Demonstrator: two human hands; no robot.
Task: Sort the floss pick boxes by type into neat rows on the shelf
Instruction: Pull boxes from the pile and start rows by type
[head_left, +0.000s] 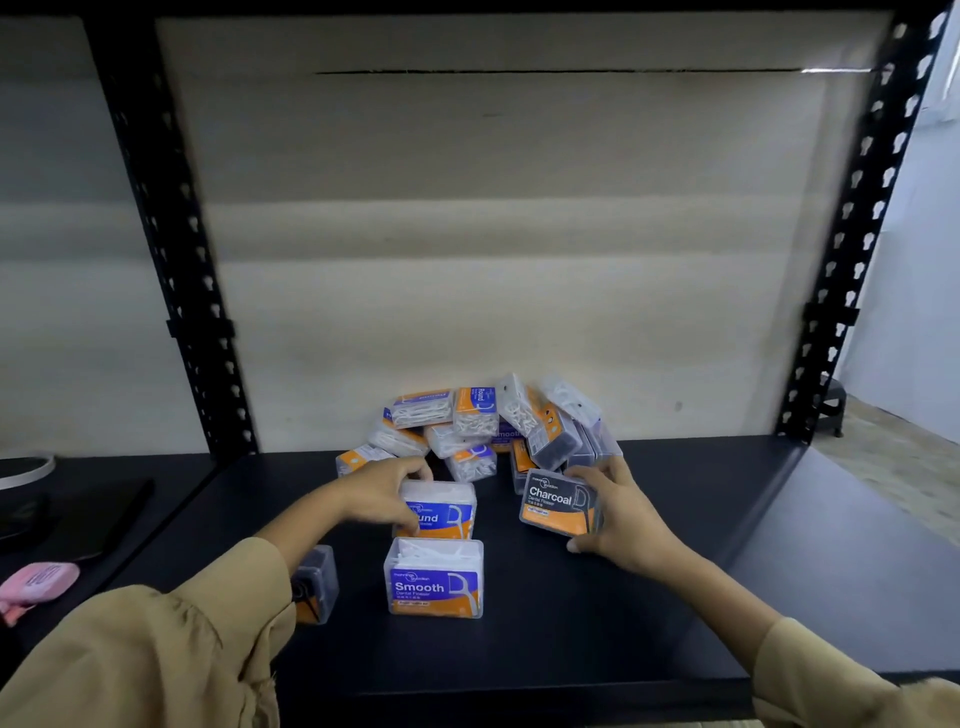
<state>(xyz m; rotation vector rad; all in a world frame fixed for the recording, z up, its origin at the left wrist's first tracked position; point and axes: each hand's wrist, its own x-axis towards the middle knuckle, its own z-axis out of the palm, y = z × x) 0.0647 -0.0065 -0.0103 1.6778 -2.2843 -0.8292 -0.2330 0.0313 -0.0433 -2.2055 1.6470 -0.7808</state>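
Left hand (387, 493) clamps Round box (439, 512); right hand (618, 512) grips Charcoal box (558, 504). Likely light, rigid, slick plastic; hold by side walls.

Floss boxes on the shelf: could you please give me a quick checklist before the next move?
1. Left hand grips Round box: ok.
2. Right hand grips Charcoal box: ok.
3. Smooth box upright, label forward: ok.
4. Free shelf space for a Charcoal row: ok.
5. Pile sorted: not ok.
6. Dark box behind the left sleeve, type: cannot tell.
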